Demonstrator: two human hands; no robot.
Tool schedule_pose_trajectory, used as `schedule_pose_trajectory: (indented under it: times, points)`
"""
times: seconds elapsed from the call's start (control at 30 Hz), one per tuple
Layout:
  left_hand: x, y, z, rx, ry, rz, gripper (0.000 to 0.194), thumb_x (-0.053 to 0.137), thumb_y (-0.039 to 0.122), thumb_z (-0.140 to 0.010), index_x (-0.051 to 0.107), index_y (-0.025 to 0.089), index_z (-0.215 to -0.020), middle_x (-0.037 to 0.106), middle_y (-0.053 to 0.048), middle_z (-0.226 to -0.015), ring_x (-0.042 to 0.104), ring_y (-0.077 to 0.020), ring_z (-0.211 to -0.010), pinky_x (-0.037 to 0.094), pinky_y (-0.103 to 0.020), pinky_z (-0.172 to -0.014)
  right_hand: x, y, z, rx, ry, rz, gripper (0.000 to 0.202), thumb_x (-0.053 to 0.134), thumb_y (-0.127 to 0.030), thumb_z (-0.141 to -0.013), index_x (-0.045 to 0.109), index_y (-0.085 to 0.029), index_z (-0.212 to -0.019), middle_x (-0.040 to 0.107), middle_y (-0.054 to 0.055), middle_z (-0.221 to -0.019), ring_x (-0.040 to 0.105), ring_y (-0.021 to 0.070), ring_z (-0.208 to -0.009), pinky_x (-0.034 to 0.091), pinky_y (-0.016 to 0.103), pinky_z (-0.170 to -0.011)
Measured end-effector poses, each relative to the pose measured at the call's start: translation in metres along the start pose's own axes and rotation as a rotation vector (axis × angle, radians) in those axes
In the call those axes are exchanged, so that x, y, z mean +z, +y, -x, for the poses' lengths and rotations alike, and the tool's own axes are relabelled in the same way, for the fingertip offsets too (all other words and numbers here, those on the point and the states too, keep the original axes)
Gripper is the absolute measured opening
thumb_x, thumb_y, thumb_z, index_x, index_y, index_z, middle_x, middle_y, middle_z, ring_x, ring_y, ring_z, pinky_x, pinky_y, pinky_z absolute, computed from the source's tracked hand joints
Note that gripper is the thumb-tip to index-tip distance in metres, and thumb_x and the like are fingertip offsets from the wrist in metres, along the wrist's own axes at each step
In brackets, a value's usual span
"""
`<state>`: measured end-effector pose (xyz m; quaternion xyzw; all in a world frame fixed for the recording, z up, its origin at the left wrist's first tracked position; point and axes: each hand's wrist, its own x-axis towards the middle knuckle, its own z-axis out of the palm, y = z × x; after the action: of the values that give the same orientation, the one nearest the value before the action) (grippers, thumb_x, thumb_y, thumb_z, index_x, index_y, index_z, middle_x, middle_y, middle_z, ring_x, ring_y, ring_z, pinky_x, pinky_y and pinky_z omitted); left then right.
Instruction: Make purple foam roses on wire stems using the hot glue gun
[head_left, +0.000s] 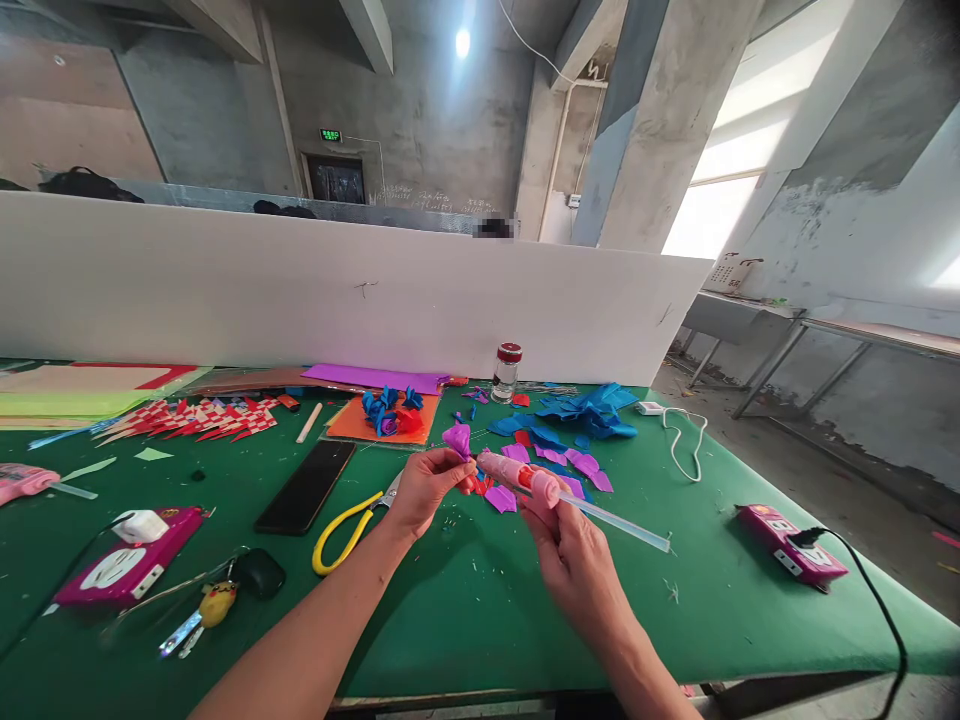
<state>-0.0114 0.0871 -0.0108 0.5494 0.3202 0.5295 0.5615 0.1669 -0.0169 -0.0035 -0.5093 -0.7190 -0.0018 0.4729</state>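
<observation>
Between the pinched fingers of my left hand [433, 487] is a small purple paper flower [457, 439]. My right hand [570, 548] is wrapped round a pink hot glue gun [517, 472], and a clear glue stick [619, 520] juts from its back end. The gun's nozzle points left, close to the flower's base; whether they touch I cannot tell. Cut purple petals [501, 498] and red scraps lie on the green table just beyond my hands. Yellow-handled scissors [346, 535] rest beside my left forearm, their blades partly hidden by it.
Blue crepe paper [600, 412] and a red-capped glass jar [507, 372] stand before a white partition [330, 290]. Finished blue flowers [384, 408] lie on orange paper. Left are a black phone [306, 487], keys [196, 625] and a magenta power strip [135, 570]; another strip [791, 545] sits right.
</observation>
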Motion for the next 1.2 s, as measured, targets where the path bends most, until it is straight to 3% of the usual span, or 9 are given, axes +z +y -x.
schedule_pose_trajectory:
  times: [0.33,0.7,0.97,1.2]
  points:
    - [-0.0002,0.001,-0.0005,0.001,-0.021,-0.011,0.015,0.075,0.026,-0.068,0.067,0.014,-0.065,0.064,-0.001,-0.055,0.056,-0.0117,-0.053,0.045,-0.026,-0.058,-0.0009,-0.0015,-0.0023,-0.053,0.055,0.047,0.026,0.038,-0.024,-0.096,0.049,-0.019,-0.118,0.07,0.01,-0.09,0.066,0.021,-0.067,0.051,0.029,-0.058]
    - [-0.0001,0.0006,-0.0002,-0.005,-0.013,-0.007,0.016,0.076,0.026,-0.068,0.067,0.013,-0.066,0.064,-0.001,-0.056,0.056,-0.0117,-0.053,0.046,-0.026,-0.056,0.0007,0.0022,-0.0009,-0.074,0.064,0.058,0.024,0.039,-0.022,-0.095,0.049,-0.019,-0.117,0.071,0.01,-0.093,0.069,0.0224,-0.075,0.055,0.031,-0.065]
    - [0.0007,0.0009,0.0001,-0.005,-0.018,-0.007,0.016,0.076,0.026,-0.067,0.067,0.013,-0.066,0.063,-0.001,-0.055,0.056,-0.0121,-0.053,0.046,-0.026,-0.056,0.0028,0.004,0.0012,-0.078,0.077,0.083,0.03,0.039,-0.023,-0.095,0.047,-0.017,-0.123,0.069,0.014,-0.109,0.069,0.0243,-0.093,0.057,0.034,-0.074]
    - [0.0016,0.0018,-0.0001,-0.005,-0.01,-0.007,0.016,0.076,0.027,-0.067,0.068,0.013,-0.065,0.064,-0.002,-0.056,0.056,-0.012,-0.052,0.046,-0.027,-0.055,0.0033,0.0069,0.0017,-0.061,0.067,0.087,0.028,0.038,-0.027,-0.096,0.049,-0.019,-0.12,0.071,0.011,-0.101,0.07,0.0236,-0.085,0.057,0.036,-0.073]
